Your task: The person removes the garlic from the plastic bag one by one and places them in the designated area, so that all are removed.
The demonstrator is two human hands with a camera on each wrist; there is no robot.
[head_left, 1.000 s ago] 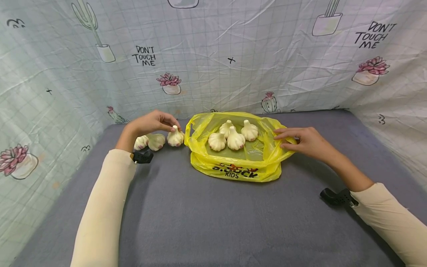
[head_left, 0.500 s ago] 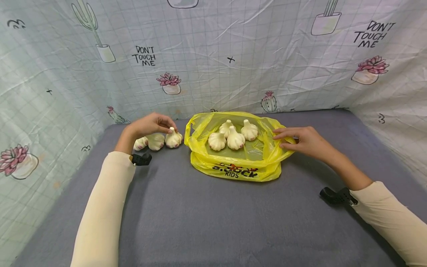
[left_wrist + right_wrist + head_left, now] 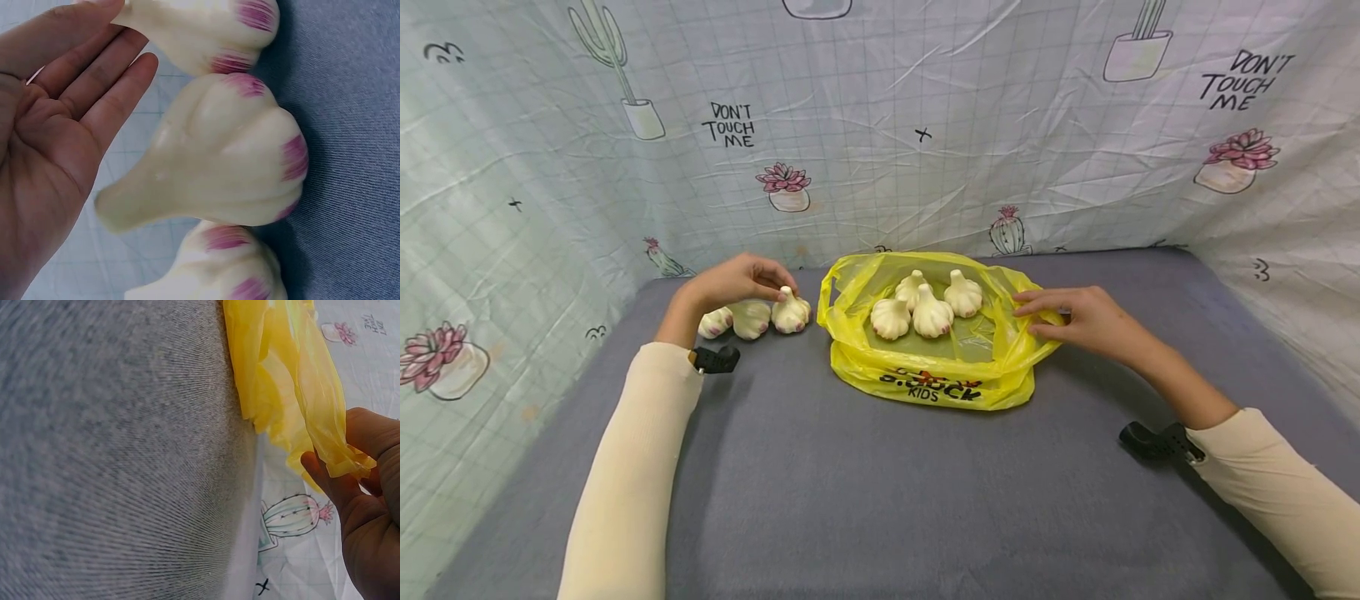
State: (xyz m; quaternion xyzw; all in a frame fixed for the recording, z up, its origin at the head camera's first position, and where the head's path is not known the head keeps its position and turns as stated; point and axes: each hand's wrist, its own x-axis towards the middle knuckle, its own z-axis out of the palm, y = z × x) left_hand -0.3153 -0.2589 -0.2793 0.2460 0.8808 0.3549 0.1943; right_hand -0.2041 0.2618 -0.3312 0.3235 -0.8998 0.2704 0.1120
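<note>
My left hand (image 3: 741, 279) pinches the stem of a white garlic bulb (image 3: 792, 312), which sits on the grey surface left of the bag. In the left wrist view the thumb and a finger meet at that bulb's stem, while the other fingers stretch out behind. Two more bulbs stand to its left, a middle garlic bulb (image 3: 219, 156) and an outer garlic bulb (image 3: 225, 265). A yellow plastic bag (image 3: 925, 379) lies with its mouth spread, and several garlic bulbs (image 3: 932, 315) rest inside. With thumb and fingers, my right hand (image 3: 1086, 317) holds the bag's right rim.
Grey cloth (image 3: 865, 492) covers the tabletop. Behind and along both sides hangs a light curtain (image 3: 880, 125) printed with cacti and lettering. Each wrist carries a black camera mount, the right mount (image 3: 1157, 442) close above the cloth.
My left hand and the pinched garlic bulb shifted slightly left, away from the bag, then stayed nearly still. The right hand keeps its hold on the bag's rim.
</note>
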